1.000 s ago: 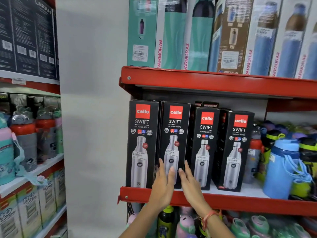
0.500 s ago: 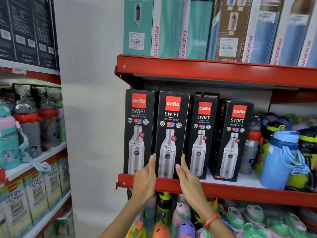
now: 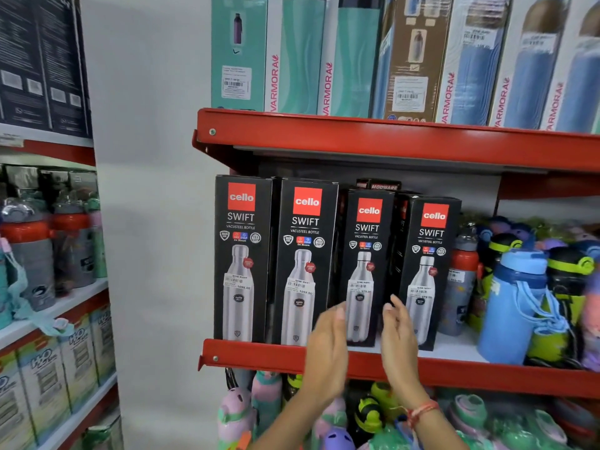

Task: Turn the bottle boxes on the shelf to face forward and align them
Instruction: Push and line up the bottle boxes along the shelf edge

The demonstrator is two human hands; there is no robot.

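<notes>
So both hands, left (image 3: 326, 347) & right (image 3: 400, 341), hovered open-fingered either side of the 3rd cello box (image 3: 365, 254), gripping nothing.

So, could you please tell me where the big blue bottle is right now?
In the head view, the big blue bottle stands on the middle red shelf, right of the four Cello boxes, beside a yellow-green bottle.

The red shelf (image 3: 259, 355) has a white floor and a red front lip. Four black bottle boxes (image 3: 242, 259) stand up on it in a row, starting at its left end. All four show their fronts. The two on the left stand right at the lip. The two on the right sit a little farther back. Right of the boxes stands a red and grey bottle (image 3: 461, 280), then a big blue bottle (image 3: 514, 306).
</notes>
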